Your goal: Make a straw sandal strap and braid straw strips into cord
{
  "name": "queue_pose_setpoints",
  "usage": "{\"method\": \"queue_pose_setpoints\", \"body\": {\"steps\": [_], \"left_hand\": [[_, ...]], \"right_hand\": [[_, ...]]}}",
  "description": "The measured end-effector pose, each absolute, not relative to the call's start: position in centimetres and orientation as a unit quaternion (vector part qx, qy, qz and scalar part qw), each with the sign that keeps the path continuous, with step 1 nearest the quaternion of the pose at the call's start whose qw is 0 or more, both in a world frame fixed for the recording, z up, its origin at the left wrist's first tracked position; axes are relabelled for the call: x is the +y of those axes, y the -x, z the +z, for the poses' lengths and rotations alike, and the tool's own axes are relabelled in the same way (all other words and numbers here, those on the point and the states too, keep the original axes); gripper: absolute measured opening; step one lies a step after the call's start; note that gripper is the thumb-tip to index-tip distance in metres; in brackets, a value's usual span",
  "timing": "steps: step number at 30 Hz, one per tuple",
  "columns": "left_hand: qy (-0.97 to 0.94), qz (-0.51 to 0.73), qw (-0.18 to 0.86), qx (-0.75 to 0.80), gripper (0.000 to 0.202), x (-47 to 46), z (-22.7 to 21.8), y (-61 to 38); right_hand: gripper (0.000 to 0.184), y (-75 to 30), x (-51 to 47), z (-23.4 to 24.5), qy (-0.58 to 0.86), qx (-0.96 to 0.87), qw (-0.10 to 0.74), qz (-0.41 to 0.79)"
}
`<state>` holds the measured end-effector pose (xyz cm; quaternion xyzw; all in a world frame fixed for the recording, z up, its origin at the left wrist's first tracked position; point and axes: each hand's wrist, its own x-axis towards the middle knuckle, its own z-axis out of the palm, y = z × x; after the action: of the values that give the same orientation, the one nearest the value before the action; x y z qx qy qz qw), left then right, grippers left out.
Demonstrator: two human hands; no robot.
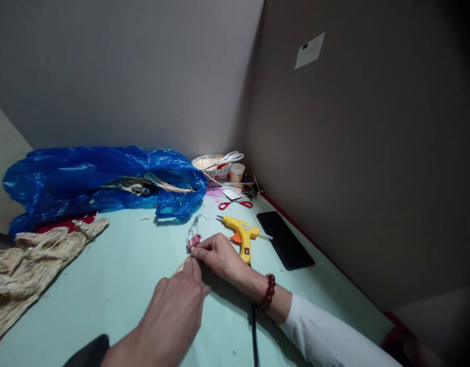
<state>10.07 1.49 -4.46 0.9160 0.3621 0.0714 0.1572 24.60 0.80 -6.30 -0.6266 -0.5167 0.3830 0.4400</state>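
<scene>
My left hand [177,303] is closed in a pinch around thin pale straw strands [182,263] in the middle of the table. Just beyond it, my right hand [221,258] pinches the same strands with thumb and forefinger; a dark red bead bracelet [270,293] circles that wrist. At the far end of the strands, against my right fingertips, sits a pink binder clip [194,241] with wire handles. My fingers hide much of the strands. A yellow glue gun [240,229] with an orange trigger lies right behind my right hand.
A blue plastic bag [85,168] holding fibre strips spreads along the back left. Bundled dry straw [39,255] lies at left. Red-handled scissors [235,204], a basket [208,162], a paper cup [237,172] and a black phone [285,239] stand or lie toward the right wall. A black cord [254,331] runs forward.
</scene>
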Motion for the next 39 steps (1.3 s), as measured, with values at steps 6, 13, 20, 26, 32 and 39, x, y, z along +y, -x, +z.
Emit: {"method": "queue_pose_setpoints", "body": {"steps": [6, 13, 20, 26, 32, 39], "left_hand": [[-0.884, 0.093, 0.25, 0.384, 0.042, 7.0, -0.7, -8.3], [-0.751, 0.114, 0.538, 0.365, 0.024, 7.6, -5.3, -10.1], [-0.676, 0.161, 0.589, 0.412, 0.035, 7.8, -6.2, -10.4], [-0.655, 0.182, 0.585, 0.441, 0.038, 7.7, -6.4, -10.2], [-0.676, 0.187, 0.543, 0.462, 0.035, 7.5, -6.5, -10.6], [-0.744, 0.223, 0.441, 0.451, 0.032, 7.4, -6.7, -10.4]], "right_hand": [[0.028, -24.5, 0.6, -6.3, 0.614, -0.493, 0.46, 0.41], [0.03, -24.6, 0.8, -6.9, 0.593, -0.528, 0.455, 0.404], [0.026, -24.7, -0.4, -5.0, 0.641, -0.596, 0.394, 0.279], [0.033, -24.2, -1.0, -5.2, 0.678, -0.616, 0.352, 0.191], [0.032, -23.7, -1.2, -4.9, 0.699, -0.605, 0.339, 0.173], [0.027, -22.7, -1.6, -4.7, 0.703, -0.61, 0.327, 0.163]]}}
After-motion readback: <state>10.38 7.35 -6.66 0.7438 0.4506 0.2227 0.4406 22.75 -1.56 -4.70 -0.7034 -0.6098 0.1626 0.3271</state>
